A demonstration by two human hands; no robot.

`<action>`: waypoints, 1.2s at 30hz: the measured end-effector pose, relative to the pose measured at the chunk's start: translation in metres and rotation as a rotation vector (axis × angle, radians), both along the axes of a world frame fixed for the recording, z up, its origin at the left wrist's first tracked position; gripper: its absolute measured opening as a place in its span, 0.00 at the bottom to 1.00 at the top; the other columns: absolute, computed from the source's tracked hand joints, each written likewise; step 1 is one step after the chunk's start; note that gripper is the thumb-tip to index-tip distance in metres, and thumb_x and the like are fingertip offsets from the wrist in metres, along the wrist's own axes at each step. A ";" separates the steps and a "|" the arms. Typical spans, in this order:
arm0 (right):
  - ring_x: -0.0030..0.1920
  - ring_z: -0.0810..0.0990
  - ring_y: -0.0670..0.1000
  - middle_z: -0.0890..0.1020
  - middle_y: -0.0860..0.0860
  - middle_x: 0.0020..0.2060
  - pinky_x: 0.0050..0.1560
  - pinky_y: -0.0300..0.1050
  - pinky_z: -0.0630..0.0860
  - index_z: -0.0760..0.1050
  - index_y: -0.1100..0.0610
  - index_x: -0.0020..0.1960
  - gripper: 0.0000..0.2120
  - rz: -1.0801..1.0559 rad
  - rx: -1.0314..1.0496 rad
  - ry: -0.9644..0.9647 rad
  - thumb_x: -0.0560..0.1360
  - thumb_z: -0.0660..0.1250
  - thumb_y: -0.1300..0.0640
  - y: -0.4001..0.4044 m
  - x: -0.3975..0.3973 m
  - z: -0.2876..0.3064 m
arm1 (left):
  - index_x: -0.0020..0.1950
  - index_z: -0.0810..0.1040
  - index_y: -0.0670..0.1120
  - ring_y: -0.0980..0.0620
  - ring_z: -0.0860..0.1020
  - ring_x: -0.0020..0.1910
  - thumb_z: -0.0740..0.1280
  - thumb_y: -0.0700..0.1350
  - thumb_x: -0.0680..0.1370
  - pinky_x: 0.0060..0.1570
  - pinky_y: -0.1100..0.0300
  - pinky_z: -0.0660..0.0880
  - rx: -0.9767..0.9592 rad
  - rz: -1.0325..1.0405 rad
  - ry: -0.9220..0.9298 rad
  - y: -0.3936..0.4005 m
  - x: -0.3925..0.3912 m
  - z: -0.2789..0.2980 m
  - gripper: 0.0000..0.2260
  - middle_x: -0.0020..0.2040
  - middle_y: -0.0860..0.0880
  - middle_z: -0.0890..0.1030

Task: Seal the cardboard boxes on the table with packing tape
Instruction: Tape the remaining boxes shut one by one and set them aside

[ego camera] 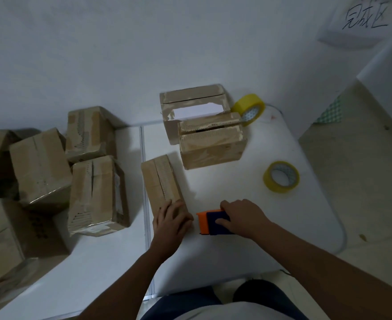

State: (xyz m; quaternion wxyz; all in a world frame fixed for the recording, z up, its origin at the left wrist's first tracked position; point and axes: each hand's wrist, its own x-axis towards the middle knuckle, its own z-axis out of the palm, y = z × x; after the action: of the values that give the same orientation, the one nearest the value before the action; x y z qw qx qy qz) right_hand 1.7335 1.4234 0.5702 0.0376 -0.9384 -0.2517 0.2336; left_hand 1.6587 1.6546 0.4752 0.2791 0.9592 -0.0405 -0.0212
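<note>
Head view, bottom centre of the frame: the left hand [170, 219] lies on the near end of a narrow box [161, 181], fingers laid over its top and thumb at its side, steadying it more than grasping it. Just right of it the right hand [242, 217] grasps a tape cutter [213, 222] (orange front, dark blue body), fingers curled over it while it sits on the white table [236, 250], close to the box but apart from it.

That box's top seam looks ragged and open along its length, with no fresh tape that I can see, so sealing it seems only about to start.

Further right, mid-frame, a yellow roll [281, 177] lies flat on the table. Above centre stand two more boxes: the nearer box [211, 146] with a dark slit between its flaps, and behind it, touching, the far box [192, 105] with a wide gap showing white inside. Both look unsealed. A second roll [248, 109] stands on edge beside them.

At the left of the frame is a pile of boxes [42, 167], some with glossy strips that may be tape; whether these are finished I cannot tell. By my judgement at least three boxes are left to do.
</note>
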 end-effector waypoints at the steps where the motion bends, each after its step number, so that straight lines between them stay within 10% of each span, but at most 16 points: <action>1: 0.48 0.79 0.57 0.80 0.55 0.51 0.42 0.45 0.67 0.70 0.57 0.59 0.21 -0.010 0.000 -0.013 0.79 0.58 0.39 0.001 -0.002 -0.002 | 0.56 0.77 0.58 0.43 0.56 0.75 0.56 0.59 0.79 0.65 0.38 0.59 0.020 -0.002 -0.019 -0.001 0.000 -0.001 0.13 0.72 0.50 0.70; 14: 0.52 0.79 0.57 0.79 0.56 0.55 0.43 0.46 0.67 0.67 0.58 0.64 0.19 -0.284 -0.135 -0.129 0.82 0.56 0.46 -0.030 0.032 -0.010 | 0.56 0.71 0.59 0.44 0.57 0.73 0.57 0.57 0.80 0.62 0.41 0.60 0.055 -0.002 -0.067 -0.001 0.000 -0.004 0.08 0.70 0.55 0.65; 18: 0.56 0.76 0.57 0.76 0.57 0.59 0.48 0.49 0.71 0.59 0.56 0.74 0.27 -0.361 0.023 0.026 0.77 0.63 0.62 -0.020 0.019 -0.037 | 0.58 0.71 0.58 0.44 0.56 0.73 0.56 0.57 0.80 0.62 0.43 0.58 0.058 -0.018 -0.058 -0.003 0.000 -0.001 0.09 0.70 0.55 0.64; 22: 0.48 0.76 0.60 0.77 0.58 0.51 0.46 0.51 0.72 0.74 0.60 0.58 0.18 -0.322 0.343 -0.302 0.69 0.67 0.67 -0.006 0.000 -0.050 | 0.60 0.71 0.58 0.44 0.56 0.73 0.56 0.57 0.80 0.64 0.42 0.58 0.051 -0.004 -0.052 -0.003 0.000 -0.001 0.11 0.70 0.55 0.64; 28: 0.60 0.77 0.54 0.76 0.53 0.63 0.58 0.45 0.74 0.67 0.56 0.70 0.21 -0.955 0.754 0.851 0.78 0.64 0.61 0.042 -0.029 -0.051 | 0.66 0.69 0.57 0.46 0.55 0.75 0.57 0.57 0.80 0.67 0.42 0.55 0.045 -0.021 0.001 -0.002 0.001 -0.003 0.15 0.72 0.55 0.65; 36: 0.42 0.81 0.49 0.84 0.53 0.41 0.50 0.47 0.77 0.80 0.57 0.45 0.03 -0.929 0.781 0.670 0.76 0.68 0.60 0.049 -0.034 -0.057 | 0.74 0.67 0.49 0.51 0.61 0.75 0.57 0.52 0.83 0.73 0.45 0.64 -0.256 0.072 0.182 0.012 0.003 0.015 0.20 0.77 0.52 0.62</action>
State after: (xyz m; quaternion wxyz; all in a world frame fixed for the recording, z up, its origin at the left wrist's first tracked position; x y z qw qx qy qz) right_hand 1.6998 1.4725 0.5135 0.5446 -0.7440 0.1356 0.3627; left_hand 1.6619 1.6670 0.4902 0.4021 0.9107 0.0168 -0.0930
